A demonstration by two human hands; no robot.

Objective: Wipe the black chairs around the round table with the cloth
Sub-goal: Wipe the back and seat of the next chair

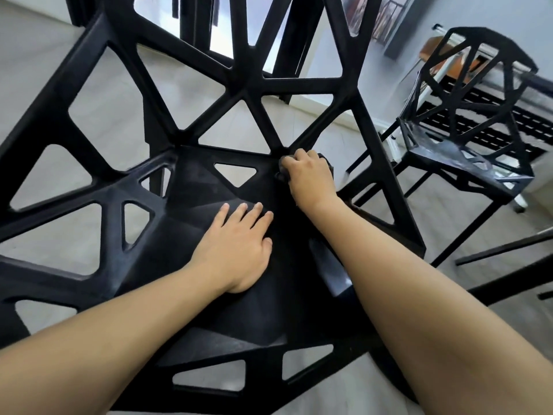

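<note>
A black chair [191, 187] with an open lattice back and a faceted seat fills the head view right below me. My left hand [236, 247] lies flat on the middle of the seat, fingers straight. At the back right of the seat, where seat meets backrest, my right hand [311, 175] grips a dark cloth [324, 158] and presses it on the chair. Most of the cloth is hidden under the hand. A second black chair [466, 154] of the same design stands to the right.
A light grey floor [299, 130] shows through the lattice openings. Black legs of other furniture [508, 247] cross at the right edge. A white wall and dark frames stand at the back.
</note>
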